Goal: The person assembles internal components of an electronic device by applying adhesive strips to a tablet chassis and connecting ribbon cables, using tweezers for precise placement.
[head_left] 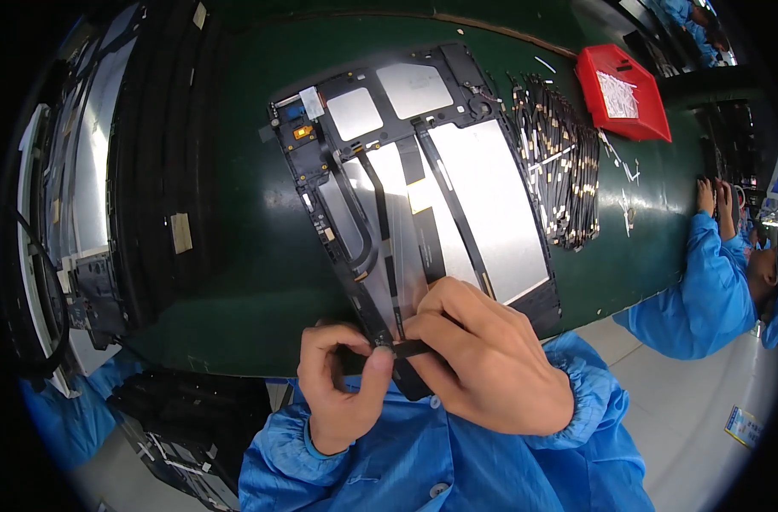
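A tablet-like device housing (pixel 491 196) lies tilted on the green table, its black frame set with silvery panels. Along its left side a thin black ribbon cable (pixel 382 200) runs down to the near edge. There the fingers of my right hand (pixel 491 363) are closed at the cable's lower end, the back of the hand hiding part of the frame. My left hand (pixel 346 388) pinches thumb against forefinger at the near left corner; what is between them is too small to make out. A short dark strip (pixel 413 348) spans the gap between both hands' fingertips.
To the right of the housing lies a pile of black cables (pixel 559 162), with a red bin (pixel 653 119) of small white strips beyond. More housings stand in black racks (pixel 171 154) at left. A co-worker in blue (pixel 696 290) sits at the far right.
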Demonstrator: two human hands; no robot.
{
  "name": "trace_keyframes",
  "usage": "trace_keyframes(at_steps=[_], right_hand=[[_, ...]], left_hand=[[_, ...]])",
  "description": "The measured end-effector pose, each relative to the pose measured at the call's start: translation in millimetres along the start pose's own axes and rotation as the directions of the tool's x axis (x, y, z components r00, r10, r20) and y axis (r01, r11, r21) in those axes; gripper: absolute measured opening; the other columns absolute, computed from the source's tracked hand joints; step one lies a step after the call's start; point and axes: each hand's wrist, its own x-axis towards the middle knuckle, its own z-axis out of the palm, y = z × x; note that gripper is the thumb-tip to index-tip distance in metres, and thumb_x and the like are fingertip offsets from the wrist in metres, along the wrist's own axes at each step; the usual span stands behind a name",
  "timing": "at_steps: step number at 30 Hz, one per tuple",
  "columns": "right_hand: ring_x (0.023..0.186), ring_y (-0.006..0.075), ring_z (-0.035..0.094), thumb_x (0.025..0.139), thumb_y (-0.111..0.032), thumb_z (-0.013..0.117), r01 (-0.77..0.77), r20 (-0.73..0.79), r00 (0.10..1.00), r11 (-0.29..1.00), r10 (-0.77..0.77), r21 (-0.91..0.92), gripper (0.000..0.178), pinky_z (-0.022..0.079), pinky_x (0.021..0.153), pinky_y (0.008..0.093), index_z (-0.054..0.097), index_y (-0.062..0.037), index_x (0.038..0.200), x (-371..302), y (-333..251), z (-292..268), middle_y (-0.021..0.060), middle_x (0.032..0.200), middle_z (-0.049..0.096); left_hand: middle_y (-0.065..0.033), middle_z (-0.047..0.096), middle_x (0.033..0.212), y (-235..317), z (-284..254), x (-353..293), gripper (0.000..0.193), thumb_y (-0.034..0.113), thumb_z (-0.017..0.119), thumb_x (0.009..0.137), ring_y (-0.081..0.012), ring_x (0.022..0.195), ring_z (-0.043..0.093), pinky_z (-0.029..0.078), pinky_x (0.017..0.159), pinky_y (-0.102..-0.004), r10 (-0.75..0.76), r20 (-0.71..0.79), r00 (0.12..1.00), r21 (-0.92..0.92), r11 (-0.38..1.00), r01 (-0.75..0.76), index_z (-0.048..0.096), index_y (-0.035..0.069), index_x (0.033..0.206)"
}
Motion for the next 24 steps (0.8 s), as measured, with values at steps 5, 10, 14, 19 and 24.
trace_keyframes(at_steps=[5, 10, 14, 19, 24], right_hand=[[0.077, 0.0295, 0.053, 0.071, -0.002, 0.062, 0.007, 0.015, 1.000, 1.000, -0.007, 0.001, 0.018, 0.046, 0.063, 0.0367, 0.057, 0.0040, 0.087, 1, 1, -2, 0.0109, 0.084, 0.045], [0.078, 0.0281, 0.058, 0.074, -0.003, 0.060, 0.137, 0.134, 0.980, 0.987, -0.147, 0.080, 0.019, 0.048, 0.064, 0.0370, 0.056, 0.0010, 0.092, -1, 0, -9, 0.0106, 0.081, 0.047], [0.070, 0.0250, 0.059, 0.074, -0.008, 0.065, 0.161, 0.011, 0.987, 0.986, -0.162, 0.036, 0.024, 0.048, 0.056, 0.0334, 0.055, -0.0010, 0.095, -4, -2, 5, 0.0099, 0.084, 0.049], [0.062, 0.0245, 0.057, 0.073, -0.014, 0.071, -0.017, -0.130, 0.991, 0.995, 0.004, -0.097, 0.025, 0.046, 0.053, 0.0326, 0.057, -0.0022, 0.090, -10, 1, 17, 0.0098, 0.085, 0.049], [0.060, 0.0197, 0.060, 0.067, -0.006, 0.077, 0.116, -0.214, 0.973, 0.983, -0.084, 0.143, 0.019, 0.046, 0.050, 0.0305, 0.065, -0.0035, 0.081, -13, 6, 20, 0.0063, 0.077, 0.056]], left_hand=[[-0.0050, 0.053, 0.080, 7, -8, 7, 0.023, 0.000, 0.067, 0.078, -0.0105, 0.073, 0.053, 0.043, 0.066, -0.0224, -0.007, 0.073, 0.997, 0.183, 0.983, -0.006, 0.049, 0.001, 0.092], [-0.0066, 0.055, 0.082, 7, -14, 12, 0.020, 0.001, 0.066, 0.079, -0.0106, 0.076, 0.054, 0.044, 0.070, -0.0231, -0.222, 0.136, 0.965, -0.016, 0.974, 0.226, 0.050, 0.000, 0.091], [-0.0078, 0.057, 0.085, 16, -20, 5, 0.020, 0.004, 0.065, 0.082, -0.0120, 0.078, 0.056, 0.045, 0.073, -0.0240, -0.319, 0.106, 0.942, -0.039, 0.945, 0.325, 0.051, -0.001, 0.095], [-0.0104, 0.063, 0.086, 17, -39, -20, 0.017, 0.008, 0.065, 0.084, -0.0137, 0.079, 0.060, 0.047, 0.074, -0.0252, -0.362, 0.202, 0.910, -0.126, 0.912, 0.391, 0.057, -0.002, 0.096], [-0.0103, 0.066, 0.084, 32, -40, -25, 0.017, 0.002, 0.069, 0.078, -0.0137, 0.076, 0.061, 0.048, 0.072, -0.0244, -0.348, 0.225, 0.910, 0.139, 0.936, 0.323, 0.063, -0.003, 0.093]])
